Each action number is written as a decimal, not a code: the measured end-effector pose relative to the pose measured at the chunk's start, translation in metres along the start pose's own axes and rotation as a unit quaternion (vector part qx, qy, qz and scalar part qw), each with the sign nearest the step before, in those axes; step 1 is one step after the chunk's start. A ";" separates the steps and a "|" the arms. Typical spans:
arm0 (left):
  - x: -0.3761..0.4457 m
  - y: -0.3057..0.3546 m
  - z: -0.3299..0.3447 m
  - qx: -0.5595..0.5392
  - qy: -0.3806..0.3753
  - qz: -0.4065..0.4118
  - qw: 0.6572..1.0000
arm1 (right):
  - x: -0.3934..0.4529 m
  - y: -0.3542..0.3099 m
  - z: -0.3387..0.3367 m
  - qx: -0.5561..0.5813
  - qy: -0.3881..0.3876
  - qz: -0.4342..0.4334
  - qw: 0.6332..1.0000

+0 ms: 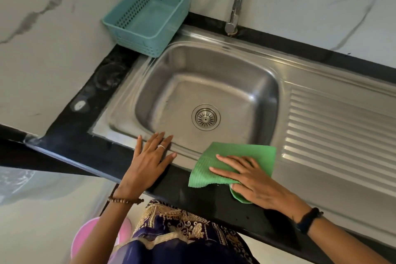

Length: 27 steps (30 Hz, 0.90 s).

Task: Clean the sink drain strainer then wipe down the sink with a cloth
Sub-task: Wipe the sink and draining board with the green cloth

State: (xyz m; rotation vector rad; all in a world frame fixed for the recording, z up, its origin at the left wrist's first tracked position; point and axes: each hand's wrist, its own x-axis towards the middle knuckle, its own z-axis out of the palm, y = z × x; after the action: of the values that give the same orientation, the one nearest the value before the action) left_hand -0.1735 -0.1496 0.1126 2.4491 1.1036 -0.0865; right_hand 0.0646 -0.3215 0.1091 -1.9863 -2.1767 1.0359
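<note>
Round steel drain strainer (206, 117) sits seated in the stainless sink (216, 75) floor. Right hand (252, 180) presses flat, fingers straight, on the green ribbed cloth (240, 156) over the front rim. Left hand (150, 158) rests open beside it. Teal plastic basket (147, 15) sits behind, near the chrome faucet (235, 0).

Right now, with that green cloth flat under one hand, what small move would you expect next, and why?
Probably a slide of the cloth forward off the front rim into the basin. The right hand presses it flat on the rim beside the basin, the left hand braces on the edge, and the strainer sits seated in the drain and looks clean.
</note>
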 end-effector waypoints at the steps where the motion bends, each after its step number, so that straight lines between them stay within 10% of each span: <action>1: 0.000 -0.002 -0.002 -0.006 0.010 0.004 1.000 | 0.009 -0.006 -0.001 0.009 0.000 -0.006 1.000; 10: 0.010 -0.078 -0.034 0.022 0.025 -0.021 0.999 | 0.123 -0.080 -0.010 0.064 0.007 -0.057 0.996; 18: 0.040 -0.142 -0.072 -0.049 0.007 0.029 0.998 | 0.243 -0.146 -0.032 0.147 0.031 0.062 0.987; 27: 0.089 -0.138 -0.079 -0.046 0.006 0.093 0.995 | 0.188 -0.134 -0.015 0.128 0.069 0.050 0.988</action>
State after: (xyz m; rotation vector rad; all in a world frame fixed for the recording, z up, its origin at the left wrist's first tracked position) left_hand -0.2233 0.0256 0.1112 2.4583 0.8585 0.0373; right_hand -0.0826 -0.1430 0.1071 -2.0003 -1.7915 1.0905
